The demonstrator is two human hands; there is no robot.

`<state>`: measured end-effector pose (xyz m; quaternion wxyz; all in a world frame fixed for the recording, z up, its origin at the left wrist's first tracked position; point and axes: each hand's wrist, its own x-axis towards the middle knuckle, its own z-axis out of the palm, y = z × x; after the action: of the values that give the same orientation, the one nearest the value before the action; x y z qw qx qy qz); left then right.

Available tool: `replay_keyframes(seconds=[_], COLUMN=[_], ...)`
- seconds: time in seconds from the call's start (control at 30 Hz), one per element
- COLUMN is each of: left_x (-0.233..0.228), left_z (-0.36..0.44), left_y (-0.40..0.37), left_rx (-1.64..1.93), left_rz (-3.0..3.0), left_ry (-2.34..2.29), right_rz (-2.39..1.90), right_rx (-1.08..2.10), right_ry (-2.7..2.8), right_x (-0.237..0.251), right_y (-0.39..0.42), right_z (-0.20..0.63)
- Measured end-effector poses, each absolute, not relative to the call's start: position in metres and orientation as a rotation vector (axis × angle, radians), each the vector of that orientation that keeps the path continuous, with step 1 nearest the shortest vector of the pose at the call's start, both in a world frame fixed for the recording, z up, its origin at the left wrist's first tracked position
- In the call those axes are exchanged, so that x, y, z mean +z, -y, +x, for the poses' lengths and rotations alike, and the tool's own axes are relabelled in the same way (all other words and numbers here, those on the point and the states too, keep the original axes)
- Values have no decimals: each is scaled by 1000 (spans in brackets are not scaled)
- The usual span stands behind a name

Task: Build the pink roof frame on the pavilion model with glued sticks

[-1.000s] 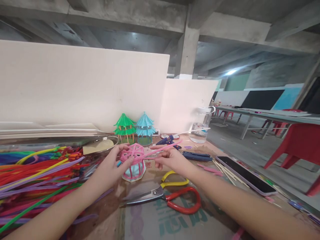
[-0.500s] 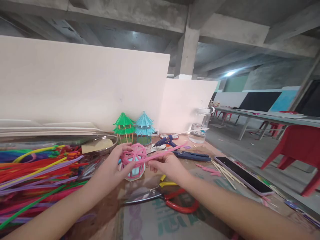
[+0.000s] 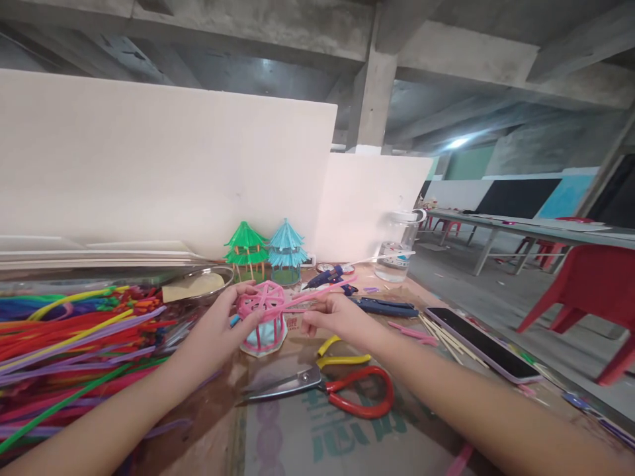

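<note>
A small pink pipe-cleaner pavilion frame (image 3: 270, 297) stands on a pale base, with light blue showing inside its posts. My left hand (image 3: 232, 316) is closed around the frame's left side, thumb in front and fingers behind. From the frame's top a loose pink pipe cleaner (image 3: 296, 303) runs out to the right. My right hand (image 3: 335, 316) has its fingers bent at this strand and seems to pinch it; the fingertips are partly hidden. Just below lie scissors with red handles (image 3: 360, 391) and a yellow-handled tool (image 3: 342, 360).
Green (image 3: 245, 246) and blue (image 3: 286, 246) model pavilions stand behind. Colourful pipe cleaners (image 3: 74, 357) cover the left side. A glue gun (image 3: 325, 277), water bottle (image 3: 397, 248), dark blue tool (image 3: 384, 307), wooden sticks (image 3: 446, 337) and phone (image 3: 481, 344) lie to the right.
My right hand has shifted slightly up, and the pink strand now leaves the frame higher up. More of the frame's posts show. The left hand stays on the frame.
</note>
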<state>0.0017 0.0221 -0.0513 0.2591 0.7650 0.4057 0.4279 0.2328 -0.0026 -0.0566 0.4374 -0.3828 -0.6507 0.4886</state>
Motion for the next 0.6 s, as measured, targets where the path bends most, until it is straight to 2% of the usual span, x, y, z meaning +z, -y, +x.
replay_keyframes(seconds=[0.13,0.33,0.6], left_x=[-48,-44,-50], left_z=[3,5,-1], left_y=[-13,-10,-26], left_rx=[1133,1132,1135], left_rz=[2228,2266,1994], left_ry=[-1075,-1125,-1155], right_rz=[-827,-942,-1101], right_rx=[1237,1206,1163], right_ry=[1514,1497,1448], right_x=[-59,-62,-38], right_y=[11,5,-18], right_z=[221,225,290])
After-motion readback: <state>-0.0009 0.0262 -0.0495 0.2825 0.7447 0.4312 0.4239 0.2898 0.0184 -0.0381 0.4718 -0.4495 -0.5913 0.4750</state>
